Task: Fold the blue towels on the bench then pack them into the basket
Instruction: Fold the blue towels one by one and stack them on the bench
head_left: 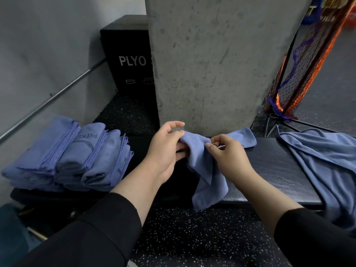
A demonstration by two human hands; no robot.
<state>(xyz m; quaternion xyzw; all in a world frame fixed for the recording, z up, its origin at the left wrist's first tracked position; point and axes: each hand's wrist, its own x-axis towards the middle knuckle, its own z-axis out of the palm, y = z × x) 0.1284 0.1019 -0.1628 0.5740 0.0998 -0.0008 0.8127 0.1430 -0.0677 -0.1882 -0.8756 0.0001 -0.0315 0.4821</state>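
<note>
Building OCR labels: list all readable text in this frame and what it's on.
"PLYO" on the black box, white letters; the two small box icons beneath carry no text.
Upside-down print on a folded towel, partly hidden in the fold: only "FITNE" shows.
Nothing else readable.

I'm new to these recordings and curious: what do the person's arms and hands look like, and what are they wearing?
Both arms wear long black sleeves, pushed up so the forearms are bare. The left hand and right hand are bare too: no gloves, and no rings, watch or markings that I can see. The sleeve fabric looks plain and smooth, without logos.
</note>
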